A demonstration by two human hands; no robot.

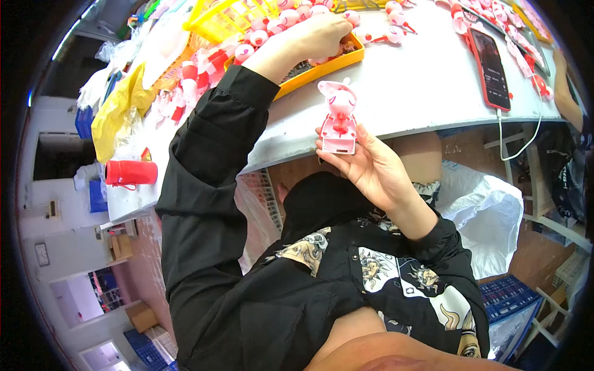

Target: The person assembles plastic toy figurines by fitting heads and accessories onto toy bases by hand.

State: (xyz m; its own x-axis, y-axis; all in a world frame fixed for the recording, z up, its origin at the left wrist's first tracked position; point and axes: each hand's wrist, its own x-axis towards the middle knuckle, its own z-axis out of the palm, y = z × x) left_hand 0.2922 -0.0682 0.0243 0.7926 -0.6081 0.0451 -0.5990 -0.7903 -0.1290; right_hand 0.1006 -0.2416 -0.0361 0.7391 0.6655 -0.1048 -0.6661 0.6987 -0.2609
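Observation:
My right hand holds a small pink toy figure with a red part at its middle, upright, just off the near edge of the grey table. My left hand reaches across the table into an orange tray and rests among several pink and white round toy parts. Whether its fingers close on a part I cannot tell; the fingertips are hidden behind the hand. Both arms wear black sleeves.
A red-cased phone on a white cable lies right of the tray, with more pink parts beyond it. A yellow basket, a yellow bag and a red bottle sit at the left. White plastic bags hang below the table.

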